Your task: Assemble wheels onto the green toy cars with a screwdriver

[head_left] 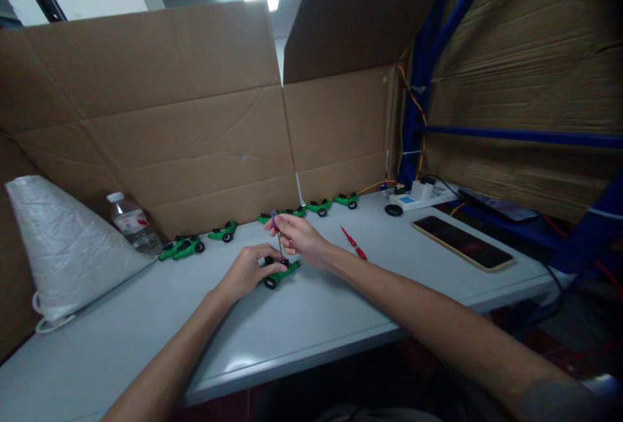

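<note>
A green toy car [288, 272] with black wheels lies on the white table, held from the left by my left hand [250, 271], whose fingers close around its body. Above it, my right hand [300, 238] grips a screwdriver [279, 240] by its dark reddish handle. The thin shaft points down, with its tip at the top of the car. My fingers hide part of the car and most of the handle. To the right of my right hand, a red pointed tool [354, 243] lies on the table.
Several more green toy cars [222, 232] stand along the cardboard wall [204, 149]. At left are a plastic bottle [134, 224] and a white wrapped bag [73, 247]. On the right lie a phone [462, 241], a black ring [394, 210] and a power strip [421, 196] with cables.
</note>
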`<state>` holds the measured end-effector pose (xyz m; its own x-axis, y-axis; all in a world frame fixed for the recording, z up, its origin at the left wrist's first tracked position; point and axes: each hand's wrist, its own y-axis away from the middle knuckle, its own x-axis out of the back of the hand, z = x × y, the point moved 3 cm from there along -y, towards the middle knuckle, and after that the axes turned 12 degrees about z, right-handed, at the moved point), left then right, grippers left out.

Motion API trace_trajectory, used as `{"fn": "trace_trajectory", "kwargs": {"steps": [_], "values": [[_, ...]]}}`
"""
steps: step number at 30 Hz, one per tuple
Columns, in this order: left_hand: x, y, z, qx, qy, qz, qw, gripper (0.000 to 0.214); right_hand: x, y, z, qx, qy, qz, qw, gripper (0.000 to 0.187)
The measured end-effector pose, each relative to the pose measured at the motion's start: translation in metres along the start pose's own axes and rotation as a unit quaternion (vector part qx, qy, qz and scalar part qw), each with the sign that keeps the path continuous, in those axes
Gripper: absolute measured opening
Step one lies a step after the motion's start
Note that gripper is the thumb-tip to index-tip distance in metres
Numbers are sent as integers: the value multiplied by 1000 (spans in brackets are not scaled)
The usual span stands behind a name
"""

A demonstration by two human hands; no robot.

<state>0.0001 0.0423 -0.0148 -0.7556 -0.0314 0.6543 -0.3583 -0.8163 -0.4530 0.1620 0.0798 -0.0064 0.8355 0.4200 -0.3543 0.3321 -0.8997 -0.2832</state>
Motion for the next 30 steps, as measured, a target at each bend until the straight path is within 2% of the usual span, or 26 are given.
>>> {"fn": "trace_trajectory", "kwargs": {"steps": [4, 10, 14, 19, 26, 30], "values": [[1, 1, 1, -14, 1, -14, 1000, 20, 0, 0, -3, 20, 31, 8, 999, 52], [2, 1, 5, -17, -7, -4, 1000, 19, -2, 4, -5, 17, 30, -15, 999, 36], [1, 1, 4, -14, -15, 11, 1000, 18, -5, 6, -5, 24, 50, -18, 998, 39], [3, 2, 2, -12, -34, 16, 999, 20, -5, 4, -4, 65, 65, 18, 996, 44], [8, 3, 9, -32, -82, -6, 996, 15, -6, 6, -3, 69, 93, -35, 993, 28], [6, 4, 11, -41, -105, -3, 994, 18, -5, 6, -3, 128, 151, -35, 980, 26]]}}
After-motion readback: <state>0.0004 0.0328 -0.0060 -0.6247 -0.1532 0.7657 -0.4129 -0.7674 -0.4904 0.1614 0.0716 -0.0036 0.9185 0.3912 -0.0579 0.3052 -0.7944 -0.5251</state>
